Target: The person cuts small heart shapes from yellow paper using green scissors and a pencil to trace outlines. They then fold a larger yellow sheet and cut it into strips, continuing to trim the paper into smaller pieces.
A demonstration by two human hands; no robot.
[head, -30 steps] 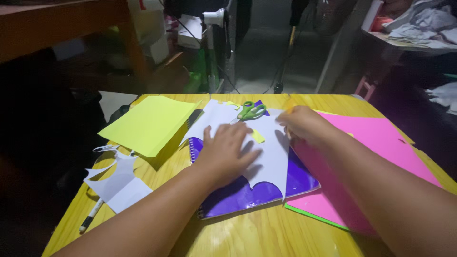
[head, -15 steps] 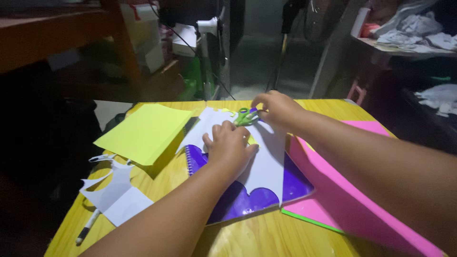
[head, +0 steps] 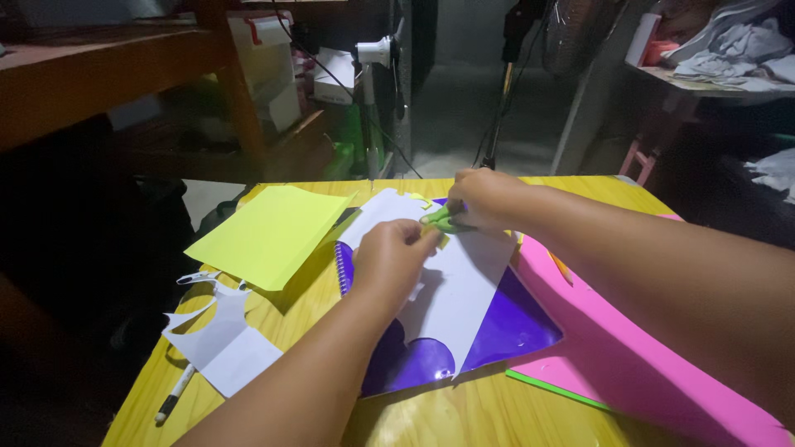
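Right hand (head: 484,199) has lifted green scissors (head: 443,218) beside left hand (head: 389,258).

Your notebook (head: 497,331) lies mid-table (head: 464,414), a cut sheet (head: 464,281) on top. Scissors (head: 443,219) sit at the sheet's far edge, under your right hand (head: 484,199). Left lie a folded sheet (head: 265,232), paper offcuts (head: 219,335) and a pen (head: 175,393); right, card (head: 629,348).

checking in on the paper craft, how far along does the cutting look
Done: a white offcut with scalloped cut edges lies at the table's left, and the white sheet on the purple notebook has a scalloped lower edge. In hand: the right hand grips the green scissors; the left hand pinches the sheet. Left: the yellow paper and pink paper look uncut.
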